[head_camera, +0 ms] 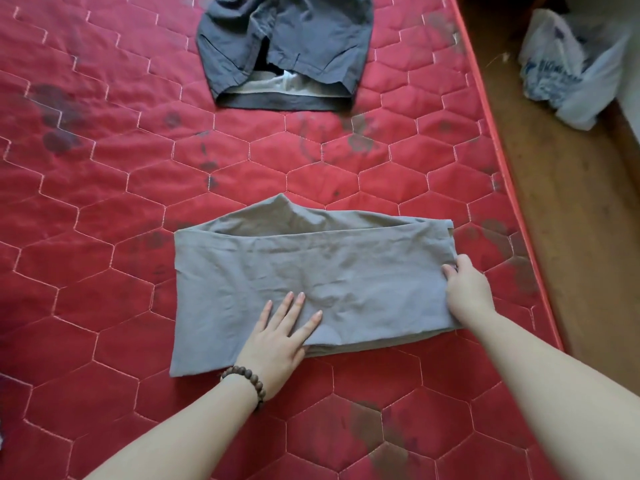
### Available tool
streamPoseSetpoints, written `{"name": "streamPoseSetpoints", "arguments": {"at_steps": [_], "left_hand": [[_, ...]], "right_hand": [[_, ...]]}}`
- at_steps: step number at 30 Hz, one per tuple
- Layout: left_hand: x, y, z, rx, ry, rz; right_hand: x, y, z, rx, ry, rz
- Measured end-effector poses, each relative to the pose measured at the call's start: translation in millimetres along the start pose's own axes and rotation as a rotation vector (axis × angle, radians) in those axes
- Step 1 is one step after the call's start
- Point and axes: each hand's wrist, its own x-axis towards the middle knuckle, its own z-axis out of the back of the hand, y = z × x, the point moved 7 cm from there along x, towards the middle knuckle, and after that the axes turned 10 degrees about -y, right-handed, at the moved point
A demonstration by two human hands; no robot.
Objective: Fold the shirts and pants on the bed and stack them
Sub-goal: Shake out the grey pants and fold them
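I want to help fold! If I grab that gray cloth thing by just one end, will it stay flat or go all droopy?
Probably droopy. The gray folded garment shows soft wrinkles and lies limp on the red mattress, so it looks thin and floppy. Its layers would likely slip apart; the left hand presses it flat while the right hand grips its edge. It seems light.

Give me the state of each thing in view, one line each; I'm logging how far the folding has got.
Grey shirt: folded into a flat band, lying on the bed.
Dark shorts: spread out unfolded at the far end.
Left hand: flat, fingers straight, pressing the shirt.
Right hand: gripping the shirt's right edge.
Plastic bag: crumpled on the floor.
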Motion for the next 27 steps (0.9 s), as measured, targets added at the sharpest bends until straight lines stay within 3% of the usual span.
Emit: {"name": "streamPoseSetpoints", "arguments": {"at_steps": [4, 7, 9, 10, 14, 16, 21, 27], "left_hand": [[1, -1, 1, 0.009, -0.020, -0.068], [4, 8, -1, 0.025, -0.004, -0.081], [9, 23, 1, 0.034, -0.008, -0.025], [11, 32, 0, 0.036, 0.006, 0.010], [21, 55, -7, 0.069, 0.038, 0.059], [25, 67, -12, 0.102, 0.029, 0.097], [23, 119, -13, 0.164, -0.024, 0.225], [20, 171, -15, 0.207, -0.080, 0.429]], "right_hand": [[-5, -5, -6, -0.197, -0.013, -0.056], [-12, 13, 0, -0.358, -0.181, -0.018], [-26, 42, -5, -0.366, -0.281, 0.115], [-38, 62, -17, -0.348, -0.253, 0.216], [-126, 153, -99, -0.258, -0.015, 0.728], [-164, 184, -133, -0.247, 0.081, 0.870], [-140, 185, -160, -0.346, 0.093, 0.822], [-61, 128, -128, -0.517, -0.021, 0.670]]}}
